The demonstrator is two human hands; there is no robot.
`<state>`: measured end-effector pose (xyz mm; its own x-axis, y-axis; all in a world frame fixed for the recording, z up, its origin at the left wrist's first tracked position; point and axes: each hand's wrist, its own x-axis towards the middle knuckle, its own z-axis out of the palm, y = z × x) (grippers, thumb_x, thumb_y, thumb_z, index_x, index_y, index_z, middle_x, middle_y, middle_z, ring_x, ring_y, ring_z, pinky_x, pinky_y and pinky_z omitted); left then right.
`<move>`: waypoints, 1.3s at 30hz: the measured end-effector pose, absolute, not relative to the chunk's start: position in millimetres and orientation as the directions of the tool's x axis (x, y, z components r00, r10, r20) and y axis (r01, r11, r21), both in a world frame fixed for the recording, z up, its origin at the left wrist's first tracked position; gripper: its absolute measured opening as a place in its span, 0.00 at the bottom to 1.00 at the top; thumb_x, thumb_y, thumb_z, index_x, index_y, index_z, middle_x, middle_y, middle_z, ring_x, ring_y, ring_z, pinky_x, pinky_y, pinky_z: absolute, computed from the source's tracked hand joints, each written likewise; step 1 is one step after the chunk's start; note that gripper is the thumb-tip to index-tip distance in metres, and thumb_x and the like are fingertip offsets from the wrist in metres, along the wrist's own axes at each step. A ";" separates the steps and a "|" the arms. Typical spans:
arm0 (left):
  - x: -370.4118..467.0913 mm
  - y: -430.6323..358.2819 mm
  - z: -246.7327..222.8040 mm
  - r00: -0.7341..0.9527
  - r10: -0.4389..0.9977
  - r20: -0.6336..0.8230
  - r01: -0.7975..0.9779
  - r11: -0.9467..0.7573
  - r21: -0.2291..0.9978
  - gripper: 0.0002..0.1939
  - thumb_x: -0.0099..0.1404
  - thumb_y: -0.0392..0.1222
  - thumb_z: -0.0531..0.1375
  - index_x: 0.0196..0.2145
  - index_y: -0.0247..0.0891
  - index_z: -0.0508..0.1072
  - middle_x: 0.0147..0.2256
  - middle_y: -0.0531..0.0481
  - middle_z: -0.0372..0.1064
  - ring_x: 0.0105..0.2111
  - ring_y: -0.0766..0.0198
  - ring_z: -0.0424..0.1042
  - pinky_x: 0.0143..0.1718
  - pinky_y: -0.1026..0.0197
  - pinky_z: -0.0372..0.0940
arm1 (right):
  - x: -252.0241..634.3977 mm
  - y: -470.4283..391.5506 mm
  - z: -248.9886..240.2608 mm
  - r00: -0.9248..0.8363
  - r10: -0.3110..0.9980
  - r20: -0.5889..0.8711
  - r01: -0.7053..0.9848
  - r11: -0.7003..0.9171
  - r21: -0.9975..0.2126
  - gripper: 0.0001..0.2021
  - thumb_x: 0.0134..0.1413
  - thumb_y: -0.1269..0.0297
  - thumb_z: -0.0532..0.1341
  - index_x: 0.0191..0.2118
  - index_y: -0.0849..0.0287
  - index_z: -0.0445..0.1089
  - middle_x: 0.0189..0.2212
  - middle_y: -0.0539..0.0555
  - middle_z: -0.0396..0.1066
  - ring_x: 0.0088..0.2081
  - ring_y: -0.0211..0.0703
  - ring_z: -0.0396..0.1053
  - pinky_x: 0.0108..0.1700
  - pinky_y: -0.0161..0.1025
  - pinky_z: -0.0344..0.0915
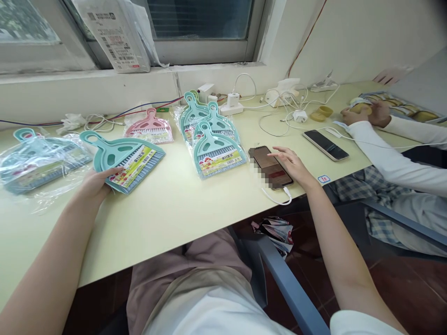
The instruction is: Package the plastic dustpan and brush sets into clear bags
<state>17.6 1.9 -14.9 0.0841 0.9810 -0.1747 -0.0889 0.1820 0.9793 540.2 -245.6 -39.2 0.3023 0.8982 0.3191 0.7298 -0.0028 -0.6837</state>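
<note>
My left hand (98,185) grips a teal dustpan and brush set (127,160) by its lower left side, thumb over the printed label. Over a smartphone (267,163) lying on the table, my right hand (288,160) hovers with fingers stretched out, one fingertip at or just above the screen. A white charging cable (287,199) is plugged into the phone's near end. Several bagged teal sets (220,156) lie in a cluster between my hands. A pink set (150,128) in clear wrap lies behind the held one.
More teal sets in plastic (45,156) lie at the far left. Chargers (233,100) and tangled cables run along the wall. Another phone (325,144) lies to the right. A co-worker's hands (366,113) handle a small yellowish item there. A chair armrest (286,284) stands beside my lap.
</note>
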 end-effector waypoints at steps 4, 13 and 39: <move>16.3 3.9 -16.8 0.086 0.980 -0.177 -0.082 0.184 0.979 0.29 0.49 0.22 0.65 0.49 0.34 0.68 0.30 0.48 0.77 0.23 0.61 0.77 0.23 0.62 0.75 | 540.0 -245.2 -39.4 0.293 0.898 0.329 0.724 0.016 -0.690 0.23 0.62 0.41 0.49 0.47 0.45 0.76 0.58 0.52 0.66 0.62 0.51 0.59 0.67 0.53 0.51; 17.1 2.6 -15.1 0.083 0.979 -0.186 -0.062 0.191 0.980 0.26 0.47 0.22 0.66 0.46 0.34 0.70 0.30 0.48 0.76 0.24 0.61 0.77 0.24 0.62 0.75 | 536.7 -247.3 -37.2 0.312 0.893 0.324 0.712 0.006 -0.702 0.22 0.62 0.42 0.50 0.48 0.44 0.76 0.57 0.51 0.67 0.62 0.52 0.59 0.67 0.54 0.52; 17.2 4.1 -14.9 0.067 0.976 -0.209 -0.057 0.213 0.975 0.31 0.48 0.22 0.65 0.51 0.35 0.66 0.33 0.49 0.77 0.25 0.62 0.77 0.24 0.63 0.75 | 547.2 -246.7 -48.9 0.365 0.890 0.274 0.675 -0.050 -0.736 0.25 0.56 0.49 0.60 0.60 0.45 0.63 0.62 0.54 0.62 0.62 0.54 0.60 0.63 0.56 0.58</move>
<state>17.2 4.1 -14.9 0.0673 0.9756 -0.2088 -0.0575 0.2127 0.9754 547.2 -246.7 -48.9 0.3651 0.8897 0.2741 0.6753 -0.0504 -0.7358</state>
